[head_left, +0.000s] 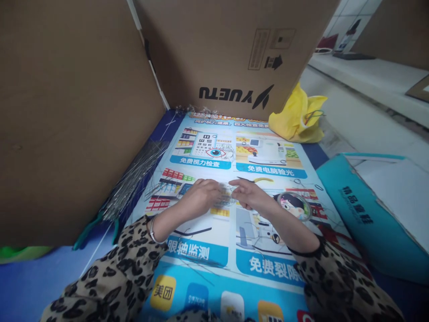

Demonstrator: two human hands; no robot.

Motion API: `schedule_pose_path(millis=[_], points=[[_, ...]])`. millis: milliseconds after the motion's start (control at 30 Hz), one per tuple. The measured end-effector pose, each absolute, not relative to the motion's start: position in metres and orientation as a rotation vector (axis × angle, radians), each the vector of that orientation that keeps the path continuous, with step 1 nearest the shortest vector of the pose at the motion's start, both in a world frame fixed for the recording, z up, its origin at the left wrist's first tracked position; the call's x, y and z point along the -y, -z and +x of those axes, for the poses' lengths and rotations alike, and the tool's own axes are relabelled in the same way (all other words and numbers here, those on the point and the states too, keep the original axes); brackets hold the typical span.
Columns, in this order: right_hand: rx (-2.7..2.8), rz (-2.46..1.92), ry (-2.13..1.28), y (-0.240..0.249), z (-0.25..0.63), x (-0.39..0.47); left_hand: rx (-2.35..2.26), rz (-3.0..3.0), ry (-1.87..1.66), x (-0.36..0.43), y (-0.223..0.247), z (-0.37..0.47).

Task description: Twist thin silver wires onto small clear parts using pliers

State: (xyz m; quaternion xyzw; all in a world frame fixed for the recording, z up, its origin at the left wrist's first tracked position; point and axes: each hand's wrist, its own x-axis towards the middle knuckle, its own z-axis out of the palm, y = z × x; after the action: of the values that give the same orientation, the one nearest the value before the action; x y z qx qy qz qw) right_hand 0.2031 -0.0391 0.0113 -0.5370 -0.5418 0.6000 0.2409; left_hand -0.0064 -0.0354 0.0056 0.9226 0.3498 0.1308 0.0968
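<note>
A small tangle of thin wire [225, 196] lies between my hands over the printed poster. My left hand [204, 196], with a bangle at the wrist, has its fingers curled closed on the tangle's left side. My right hand [250, 195] is at its right side, index finger reaching forward and the others curled in; whatever they grip is too fine to make out. Just beyond the right hand lies a tool with a yellow handle [264, 180], partly hidden. A clear round ring [295, 206] sits beside my right forearm.
A bundle of thin metal wires [134, 179] lies on the left near green handles [89, 230]. Cardboard panels [217, 49] stand at the back and left. A yellow bag [296, 118] and a teal box [362, 210] are on the right. Loose wires cross the poster [231, 241].
</note>
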Motion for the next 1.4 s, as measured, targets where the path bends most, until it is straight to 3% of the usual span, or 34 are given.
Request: schedule_pose_path(millis=[500, 900, 1400], points=[[1.575, -1.513, -1.576, -0.005, 0.207, 0.038, -0.980, 2.735, -0.408, 0.032, -0.011, -0.012], [1.847, -1.707, -0.874, -0.002, 0.214, 0.035, -0.965, 2.652, -0.417, 0.031, -0.013, -0.014], [2.131, -1.727, -0.617, -0.005, 0.217, 0.031, -0.796, 2.606, -0.569, 0.023, -0.006, -0.018]])
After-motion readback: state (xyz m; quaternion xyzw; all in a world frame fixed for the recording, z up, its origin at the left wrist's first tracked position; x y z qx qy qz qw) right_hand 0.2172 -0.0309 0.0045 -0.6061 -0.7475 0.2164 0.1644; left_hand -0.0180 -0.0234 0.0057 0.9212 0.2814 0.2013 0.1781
